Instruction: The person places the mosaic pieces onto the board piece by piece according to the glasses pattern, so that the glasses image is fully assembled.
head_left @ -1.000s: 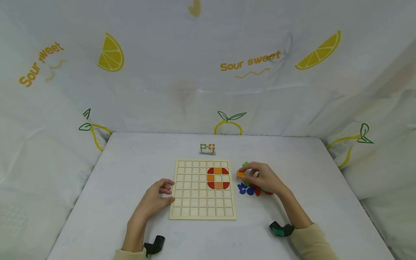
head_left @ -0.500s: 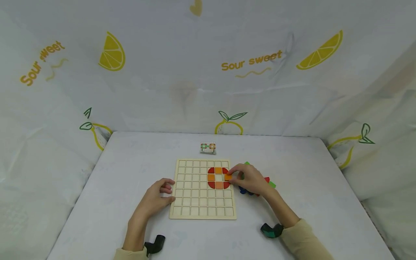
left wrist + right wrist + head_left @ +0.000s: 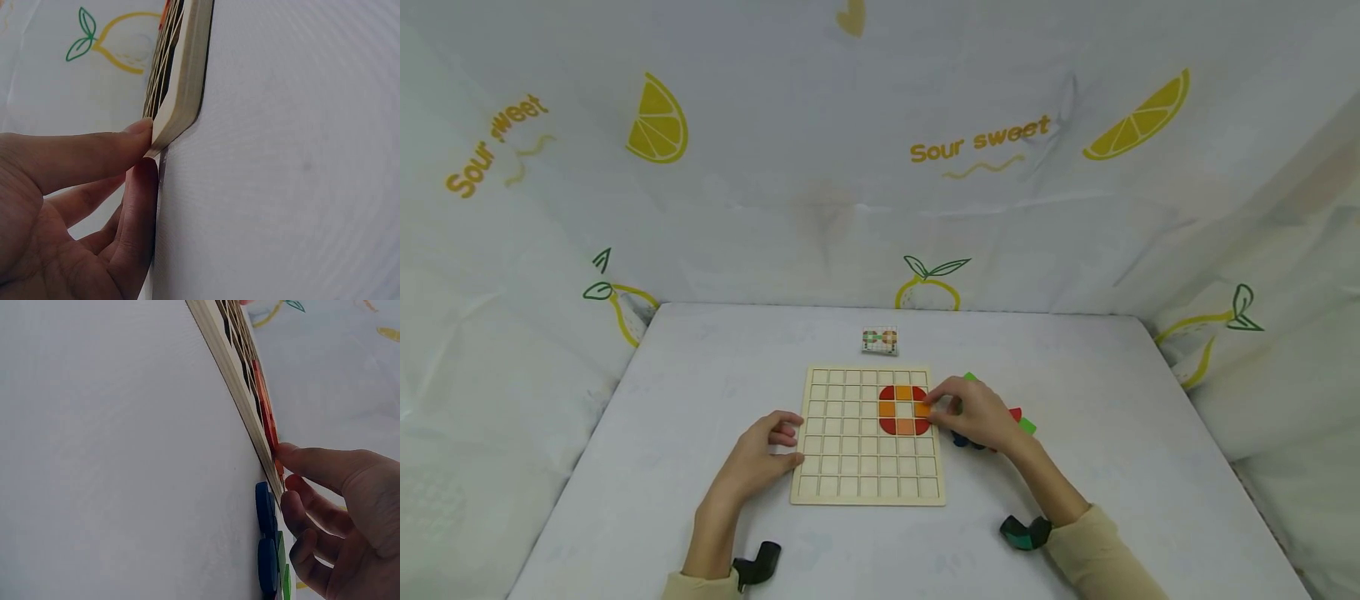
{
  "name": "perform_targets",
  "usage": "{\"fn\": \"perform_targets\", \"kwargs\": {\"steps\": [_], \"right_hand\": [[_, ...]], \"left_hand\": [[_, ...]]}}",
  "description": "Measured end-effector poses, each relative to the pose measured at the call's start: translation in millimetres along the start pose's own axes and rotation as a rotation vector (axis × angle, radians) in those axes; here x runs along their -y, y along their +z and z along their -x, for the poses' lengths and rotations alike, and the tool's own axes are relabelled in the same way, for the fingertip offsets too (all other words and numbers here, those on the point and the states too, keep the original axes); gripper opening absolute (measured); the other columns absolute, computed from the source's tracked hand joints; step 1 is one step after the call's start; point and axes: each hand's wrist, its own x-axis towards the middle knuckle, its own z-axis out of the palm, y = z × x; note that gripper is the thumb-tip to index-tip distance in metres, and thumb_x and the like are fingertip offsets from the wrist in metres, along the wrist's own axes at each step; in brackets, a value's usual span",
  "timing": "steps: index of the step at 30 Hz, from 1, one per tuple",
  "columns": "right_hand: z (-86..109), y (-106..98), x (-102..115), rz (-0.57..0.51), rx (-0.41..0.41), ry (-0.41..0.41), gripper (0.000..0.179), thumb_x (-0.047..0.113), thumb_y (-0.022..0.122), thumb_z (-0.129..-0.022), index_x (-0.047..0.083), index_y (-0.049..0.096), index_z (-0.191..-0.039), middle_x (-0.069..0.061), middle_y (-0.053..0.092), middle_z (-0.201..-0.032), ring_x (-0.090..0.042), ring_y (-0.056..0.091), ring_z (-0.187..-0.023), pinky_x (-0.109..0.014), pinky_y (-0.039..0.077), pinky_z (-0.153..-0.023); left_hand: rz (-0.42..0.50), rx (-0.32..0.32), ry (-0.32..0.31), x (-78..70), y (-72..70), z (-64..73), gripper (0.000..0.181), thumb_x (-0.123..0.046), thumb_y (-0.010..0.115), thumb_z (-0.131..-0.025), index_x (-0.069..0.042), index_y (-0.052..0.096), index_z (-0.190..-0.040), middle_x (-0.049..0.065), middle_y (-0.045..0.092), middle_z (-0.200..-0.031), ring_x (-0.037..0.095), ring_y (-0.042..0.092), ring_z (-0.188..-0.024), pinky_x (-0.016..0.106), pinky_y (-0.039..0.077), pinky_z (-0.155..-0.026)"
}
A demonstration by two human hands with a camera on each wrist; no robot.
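In the head view, my right hand (image 3: 973, 411) pinches an orange square tile (image 3: 922, 409) between thumb and fingers, at the right edge of a pale wooden grid board (image 3: 850, 492). The tile lies between red rounded corner tiles, the lower one (image 3: 922, 427) uncovered. Orange square tiles (image 3: 887, 409) fill the other sides of this ring, round a bare cell. My left hand (image 3: 760, 454) rests at the board's left edge, thumb and fingertips spread apart along it. In the left wrist view, the thumb (image 3: 94, 156) touches the board's rim (image 3: 187, 94).
Right of the board lies a pile of loose pieces, blue (image 3: 267, 562), green (image 3: 1027, 426) and red (image 3: 1016, 413), partly hidden by my right hand. A small pattern card (image 3: 880, 340) lies beyond the board. White printed cloth (image 3: 820, 208) hangs behind the table.
My right hand has carried the orange square tile left from the pile to the board, and the tile now sits slightly further left than half a second ago. My left hand stays put.
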Motion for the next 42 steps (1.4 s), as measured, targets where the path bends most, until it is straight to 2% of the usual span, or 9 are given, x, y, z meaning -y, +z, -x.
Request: {"fn": "perform_targets", "kwargs": {"steps": [8, 16, 24, 29, 32, 35, 42], "right_hand": [[1.0, -1, -3, -0.026, 0.018, -0.004, 0.015, 0.019, 0.084, -0.095, 0.013, 0.083, -0.109, -0.002, 0.082, -0.109, -0.009, 0.06, -0.077, -0.02, 0.05, -0.068], [7.7, -8, -10, -0.032, -0.005, -0.013, 0.014, 0.015, 0.084, -0.094, 0.011, 0.083, -0.108, -0.006, 0.083, -0.11, -0.01, 0.069, -0.083, -0.02, 0.054, -0.075], [17.3, -24, -18, -0.081, 0.121, 0.071, 0.02, 0.02, 0.087, -0.092, 0.013, 0.082, -0.11, 0.0, 0.077, -0.099, -0.009, 0.058, -0.074, -0.024, 0.052, -0.056], [19.7, -29, -24, -0.102, 0.185, 0.058, 0.024, 0.019, 0.088, -0.091, 0.011, 0.082, -0.112, -0.003, 0.079, -0.102, -0.009, 0.055, -0.065, -0.024, 0.049, -0.052], [19.7, -29, -26, -0.098, 0.197, 0.05, 0.024, 0.02, 0.088, -0.091, 0.011, 0.082, -0.112, -0.002, 0.078, -0.101, -0.007, 0.052, -0.059, -0.024, 0.046, -0.051], [19.3, -27, -26, -0.088, 0.194, 0.064, 0.024, 0.022, 0.088, -0.091, 0.011, 0.082, -0.112, 0.0, 0.074, -0.09, -0.007, 0.051, -0.055, -0.024, 0.046, -0.049], [17.9, -23, -23, -0.049, 0.167, 0.102, 0.026, 0.027, 0.089, -0.09, 0.014, 0.083, -0.112, 0.004, 0.066, -0.081, -0.009, 0.051, -0.056, -0.025, 0.046, -0.049]], "left_hand": [[0.004, 0.002, 0.003, -1.0, 0.6, 0.0, 0.05, 0.003, 0.086, -0.083, -0.006, 0.07, -0.129, 0.008, 0.07, -0.113, 0.019, 0.069, -0.105, 0.038, 0.055, -0.093], [-0.005, -0.002, 0.007, -1.7, 1.1, 0.6, 0.05, 0.003, 0.087, -0.082, -0.005, 0.07, -0.129, 0.009, 0.07, -0.112, 0.018, 0.069, -0.104, 0.035, 0.055, -0.09], [-0.001, -0.002, 0.008, -0.5, 1.3, 0.6, 0.05, 0.002, 0.088, -0.082, -0.005, 0.07, -0.129, 0.009, 0.07, -0.112, 0.018, 0.069, -0.104, 0.034, 0.055, -0.089], [-0.001, 0.002, 0.01, -2.0, -0.6, 1.6, 0.05, 0.002, 0.087, -0.083, -0.005, 0.07, -0.129, 0.01, 0.07, -0.114, 0.02, 0.07, -0.105, 0.034, 0.055, -0.09], [-0.003, 0.005, 0.002, -2.4, -0.9, 1.5, 0.049, 0.002, 0.086, -0.084, -0.006, 0.07, -0.13, 0.009, 0.07, -0.114, 0.02, 0.07, -0.107, 0.036, 0.055, -0.092], [-0.006, 0.004, 0.004, -2.7, -0.9, 1.2, 0.049, 0.002, 0.086, -0.084, -0.006, 0.07, -0.13, 0.01, 0.07, -0.114, 0.021, 0.07, -0.106, 0.038, 0.056, -0.092], [0.001, 0.012, 0.001, -1.8, -1.1, 0.4, 0.05, 0.001, 0.087, -0.084, -0.006, 0.07, -0.13, 0.009, 0.07, -0.115, 0.02, 0.07, -0.106, 0.036, 0.055, -0.092]]}}
